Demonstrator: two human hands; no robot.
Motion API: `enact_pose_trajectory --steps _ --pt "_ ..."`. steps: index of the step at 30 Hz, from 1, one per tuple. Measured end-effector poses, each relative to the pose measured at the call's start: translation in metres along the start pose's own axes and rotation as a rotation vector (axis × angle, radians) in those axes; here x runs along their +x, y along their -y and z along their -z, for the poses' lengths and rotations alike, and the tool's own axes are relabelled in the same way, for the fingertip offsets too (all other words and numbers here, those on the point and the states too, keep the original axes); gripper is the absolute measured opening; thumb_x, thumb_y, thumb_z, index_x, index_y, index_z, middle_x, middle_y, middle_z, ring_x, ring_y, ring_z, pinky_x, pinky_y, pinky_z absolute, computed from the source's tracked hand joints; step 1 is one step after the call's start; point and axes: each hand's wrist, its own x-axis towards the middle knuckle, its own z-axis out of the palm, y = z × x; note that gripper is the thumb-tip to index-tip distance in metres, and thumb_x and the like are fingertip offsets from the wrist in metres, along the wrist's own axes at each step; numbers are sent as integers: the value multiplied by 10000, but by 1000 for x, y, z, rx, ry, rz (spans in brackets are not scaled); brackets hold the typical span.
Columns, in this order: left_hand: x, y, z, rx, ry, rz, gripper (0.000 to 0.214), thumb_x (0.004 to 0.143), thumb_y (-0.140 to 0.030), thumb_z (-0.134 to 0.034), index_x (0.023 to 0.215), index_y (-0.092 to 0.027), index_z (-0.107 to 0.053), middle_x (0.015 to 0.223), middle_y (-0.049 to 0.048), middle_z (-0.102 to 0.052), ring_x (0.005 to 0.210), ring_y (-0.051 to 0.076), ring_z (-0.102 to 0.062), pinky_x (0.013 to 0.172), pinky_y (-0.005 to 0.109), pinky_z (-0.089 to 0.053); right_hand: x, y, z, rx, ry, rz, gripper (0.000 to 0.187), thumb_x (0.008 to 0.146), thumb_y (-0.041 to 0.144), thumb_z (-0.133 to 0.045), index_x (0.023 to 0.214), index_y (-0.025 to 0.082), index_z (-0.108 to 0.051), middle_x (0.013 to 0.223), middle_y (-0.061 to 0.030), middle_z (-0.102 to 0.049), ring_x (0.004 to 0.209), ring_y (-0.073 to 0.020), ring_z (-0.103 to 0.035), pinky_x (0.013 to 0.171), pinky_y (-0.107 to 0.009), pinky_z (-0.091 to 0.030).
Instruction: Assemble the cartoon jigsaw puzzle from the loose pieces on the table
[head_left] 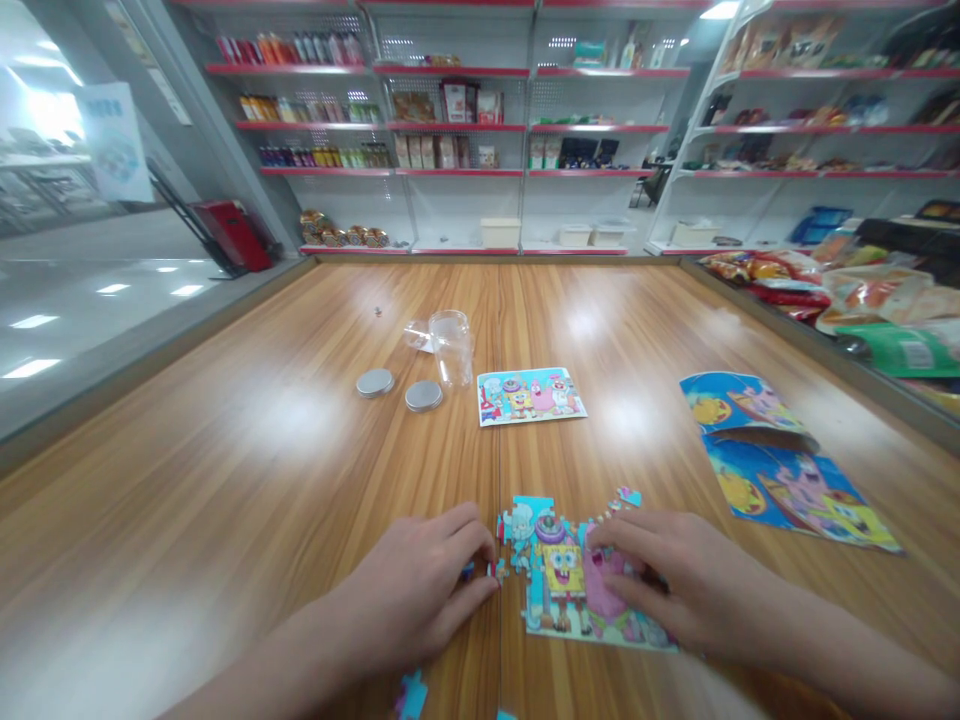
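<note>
A partly assembled cartoon jigsaw puzzle [559, 580] lies on the wooden table [300, 440] near its front edge. My left hand [420, 585] is curled at the puzzle's left edge, its fingertips pinching a small puzzle piece [469, 572]. My right hand [664, 580] lies flat on the puzzle's right part, fingers stretched out and pressing down on the pink area. A loose piece [630, 496] sits just above the puzzle. Another loose piece [411, 695] lies near my left forearm.
A small reference picture [530, 394] lies mid-table, with a clear plastic jar [451, 346] and two round metal lids [424, 396] to its left. Larger cartoon sheets [780, 455] lie at the right. Snack bags [862, 295] line the right edge; store shelves [457, 130] stand behind.
</note>
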Motion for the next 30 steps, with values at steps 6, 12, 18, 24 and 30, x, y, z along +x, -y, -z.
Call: enact_pose_trajectory --steps 6,12,18,24,30 --pt "1 3 -6 -44 -67 5 86 966 -260 -518 1034 -221 -553 1013 28 -594 843 188 -610 730 333 -481 0 1 1 10 8 -17 198 971 223 -531 1154 255 -599 974 -26 -666 877 -195 -617 743 -319 -410" --pt "4 5 -7 -39 -77 16 88 971 -268 -528 1034 -213 -558 1009 33 -599 849 184 -616 729 317 -486 1 1 1 8 21 -26 180 979 241 -524 1142 254 -598 990 -31 -667 897 -207 -616 757 -333 -411" --pt "3 6 -3 29 -80 0 108 983 -305 -533 1017 -207 -565 994 36 -608 825 180 -616 707 301 -477 0 -1 0 -2 19 -18 202 981 245 -522 1171 250 -592 977 -33 -662 889 -204 -612 752 -334 -411" --pt "5 5 -8 0 -111 -8 132 999 -308 -513 1031 -194 -571 984 40 -623 809 166 -625 712 293 -502 1 2 2 0 19 -17 170 978 244 -528 1130 239 -603 953 -34 -657 859 -195 -606 728 -319 -404" --pt "9 8 -14 22 -163 -5 138 1002 -306 -514 1062 -199 -577 1009 44 -620 824 173 -632 720 305 -515 -1 1 0 -5 24 -39 175 983 254 -521 1139 248 -600 964 -30 -659 871 -203 -616 737 -329 -412"
